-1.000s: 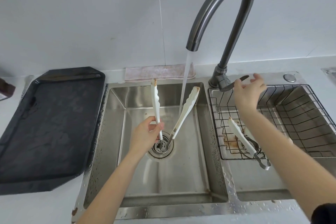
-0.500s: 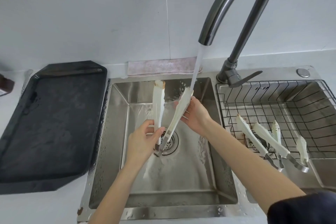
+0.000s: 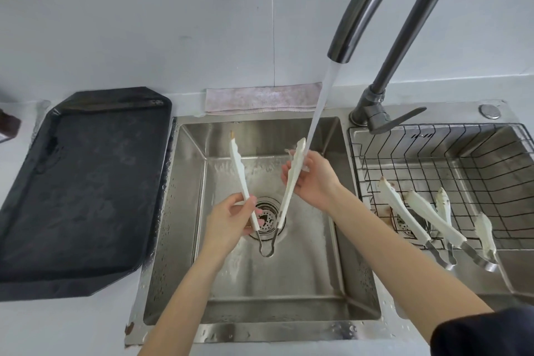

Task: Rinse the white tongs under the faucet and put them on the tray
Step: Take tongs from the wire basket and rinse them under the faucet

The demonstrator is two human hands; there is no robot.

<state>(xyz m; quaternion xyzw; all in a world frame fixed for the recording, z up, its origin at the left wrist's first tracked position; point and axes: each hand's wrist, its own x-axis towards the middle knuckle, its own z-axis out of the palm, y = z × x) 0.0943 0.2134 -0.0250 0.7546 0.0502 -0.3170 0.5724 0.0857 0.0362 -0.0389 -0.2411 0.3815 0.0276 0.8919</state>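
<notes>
While water runs, left hand point(image 3: 231, 218) and right hand point(image 3: 313, 179) grip white tongs point(image 3: 290, 185), steel sink point(image 3: 289, 309), grey wall point(image 3: 144, 23).

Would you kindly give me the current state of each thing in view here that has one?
faucet: running
white tongs: spread open, right arm under the stream
left hand: gripping the tongs' left arm
right hand: rubbing the right arm
tray: wet, bare
other tongs: lying in the wire basket
</notes>
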